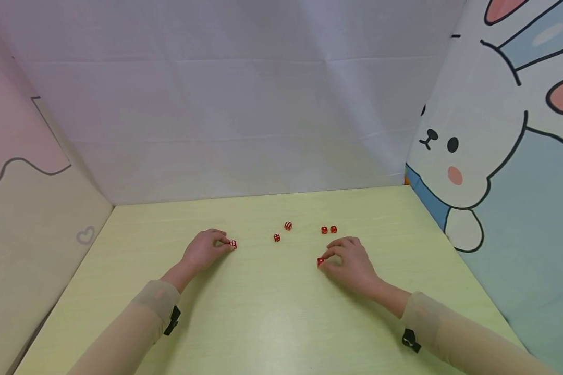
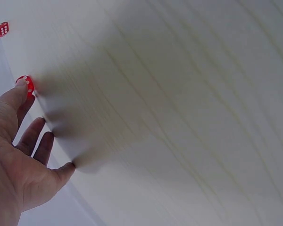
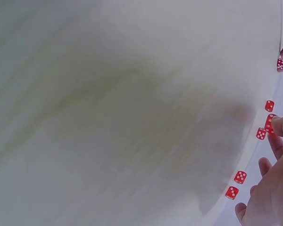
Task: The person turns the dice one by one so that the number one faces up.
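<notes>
The pale yellow wood-grained table (image 1: 272,328) bears four white-pipped red dice (image 1: 277,238): two slightly apart, two (image 1: 333,229) close together.

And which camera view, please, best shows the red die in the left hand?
The left wrist view: the red die looks largest there, though the left hand partly covers it. The head and right wrist views show it smaller.

A creased whitish backdrop (image 1: 225,99) and cartoon-rabbit wall (image 1: 539,224) border a pale-yellow table (image 1: 272,323).

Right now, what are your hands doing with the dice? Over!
Left hand pinching a red die. Right hand pinching another die. Four loose dice farther back, touching neither hand.
</notes>
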Available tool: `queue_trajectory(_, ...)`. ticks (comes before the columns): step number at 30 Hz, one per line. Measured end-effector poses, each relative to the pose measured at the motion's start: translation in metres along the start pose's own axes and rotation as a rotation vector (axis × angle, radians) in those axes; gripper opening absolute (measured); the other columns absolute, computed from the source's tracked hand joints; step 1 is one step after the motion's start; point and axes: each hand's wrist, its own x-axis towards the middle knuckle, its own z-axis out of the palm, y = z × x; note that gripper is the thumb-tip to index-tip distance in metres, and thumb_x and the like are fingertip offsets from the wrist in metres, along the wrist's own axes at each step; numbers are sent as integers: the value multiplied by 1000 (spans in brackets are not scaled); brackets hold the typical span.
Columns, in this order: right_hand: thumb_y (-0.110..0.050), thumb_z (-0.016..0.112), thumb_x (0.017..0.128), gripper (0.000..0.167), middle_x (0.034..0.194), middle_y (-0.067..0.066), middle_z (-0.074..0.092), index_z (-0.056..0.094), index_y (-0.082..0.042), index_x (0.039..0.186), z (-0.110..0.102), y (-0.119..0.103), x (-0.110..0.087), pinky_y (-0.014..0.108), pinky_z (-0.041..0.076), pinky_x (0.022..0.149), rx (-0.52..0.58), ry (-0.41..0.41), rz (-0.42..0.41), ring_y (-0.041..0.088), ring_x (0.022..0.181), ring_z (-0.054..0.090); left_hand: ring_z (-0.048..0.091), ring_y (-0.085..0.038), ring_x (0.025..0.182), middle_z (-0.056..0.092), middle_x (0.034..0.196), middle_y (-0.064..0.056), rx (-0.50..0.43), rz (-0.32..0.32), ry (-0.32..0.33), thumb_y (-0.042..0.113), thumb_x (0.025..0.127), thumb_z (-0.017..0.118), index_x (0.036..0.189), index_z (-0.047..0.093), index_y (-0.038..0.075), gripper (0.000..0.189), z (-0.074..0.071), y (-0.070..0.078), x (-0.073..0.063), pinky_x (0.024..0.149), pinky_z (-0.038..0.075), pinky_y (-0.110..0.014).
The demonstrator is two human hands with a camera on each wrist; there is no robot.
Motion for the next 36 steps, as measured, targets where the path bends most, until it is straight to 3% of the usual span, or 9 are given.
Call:
queue_trajectory(19, -27, 83, 88, 13, 124, 10, 66, 81, -17, 96, -27, 17, -1, 58, 38, 105, -17, 41, 16, 38, 124, 45, 51, -45, 131, 61, 137, -20, -9, 13, 6, 27, 97, 73, 106, 78, 5, 24, 2, 0, -1, 109, 41, -58)
queue_trajectory(36, -25, 79, 91, 18, 126, 17, 64, 80, -10, 101, -44, 47, 14, 60, 33, 107, -63, 63, 29, 43, 127, 41, 49, -46, 133, 60, 139, -20, -15, 1, 2, 28, 97, 73, 107, 78, 6, 25, -1, 2, -3, 111, 39, -59)
